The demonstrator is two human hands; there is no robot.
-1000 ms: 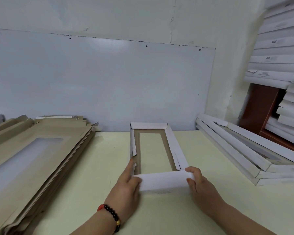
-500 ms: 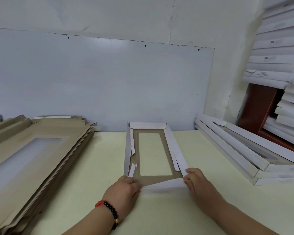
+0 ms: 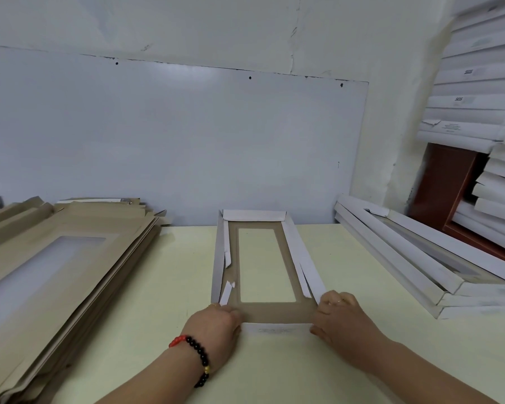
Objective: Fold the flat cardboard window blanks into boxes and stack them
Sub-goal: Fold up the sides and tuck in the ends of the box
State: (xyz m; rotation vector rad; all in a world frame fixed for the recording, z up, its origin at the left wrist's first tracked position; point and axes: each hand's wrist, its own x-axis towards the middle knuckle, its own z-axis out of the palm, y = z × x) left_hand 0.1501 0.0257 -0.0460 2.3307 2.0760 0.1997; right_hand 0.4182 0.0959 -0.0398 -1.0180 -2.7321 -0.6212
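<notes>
Two hands hold the near corners of the blank (image 3: 267, 269) on the worktop (image 3: 347, 287) — left hand (image 3: 216, 322) and right hand (image 3: 340, 313) pinch them, likely to fold up the near flap (image 3: 276, 328). Flat blanks (image 3: 56, 258) wait left; boxes (image 3: 414, 258) sit right.

A small packing workroom, this: flat brown window blanks (image 3: 50, 258) heaped on the left of a pale worktable (image 3: 169, 287), folded white boxes (image 3: 414, 258) piled right, more stacked on shelving (image 3: 478, 97) far right, bare wall behind.
</notes>
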